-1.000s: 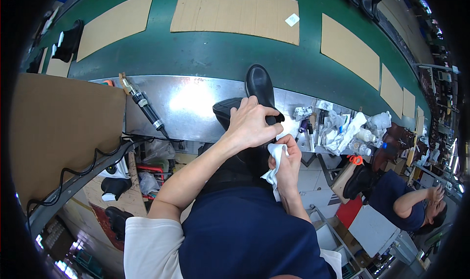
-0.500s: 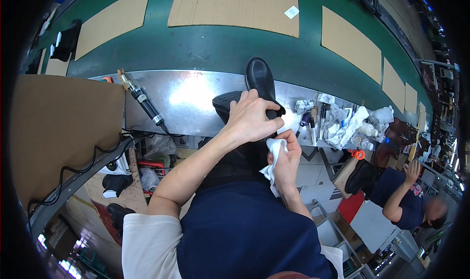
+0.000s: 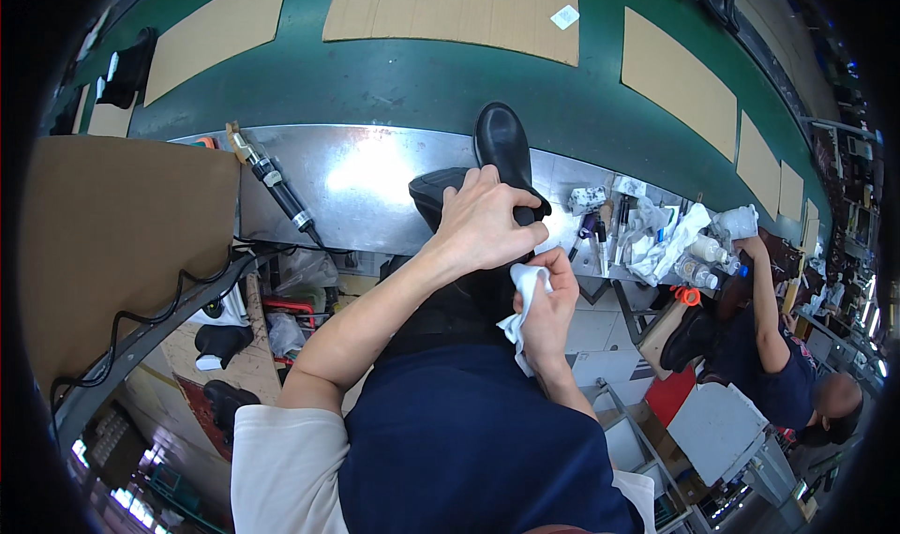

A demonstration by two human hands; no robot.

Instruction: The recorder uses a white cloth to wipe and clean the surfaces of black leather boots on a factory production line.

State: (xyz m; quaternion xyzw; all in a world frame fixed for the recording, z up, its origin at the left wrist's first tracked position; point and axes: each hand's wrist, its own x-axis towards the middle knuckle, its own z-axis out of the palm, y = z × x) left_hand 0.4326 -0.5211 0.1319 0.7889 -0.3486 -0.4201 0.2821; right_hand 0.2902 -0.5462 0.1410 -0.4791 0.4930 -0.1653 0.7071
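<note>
A black leather boot (image 3: pixel 502 140) lies on the metal-topped bench edge in front of me, its rounded toe pointing away. My left hand (image 3: pixel 486 217) is closed on the boot's upper part, fingers bent over the dark leather. Just left of the toe, another dark boot-like piece (image 3: pixel 431 194) sticks out from under that hand; whether it belongs to the same boot I cannot tell. Close below and to the right, my right hand (image 3: pixel 550 316) holds a folded white cloth (image 3: pixel 521 311) between thumb and fingers. The boot's lower portion is hidden by my hands.
A black cylindrical power tool (image 3: pixel 279 194) with a cord lies left on the metal strip (image 3: pixel 375 173). To the right are pens, crumpled white cloths (image 3: pixel 682 243) and bottles (image 3: pixel 694 271). Cardboard sheets (image 3: pixel 450 4) rest on the green table (image 3: pixel 403 79). A co-worker (image 3: pixel 778 346) sits at right.
My hands keep nearly the same pose on the boot and cloth. The co-worker's arm has stretched out to the white cloths and bottles at the bench's right end.
</note>
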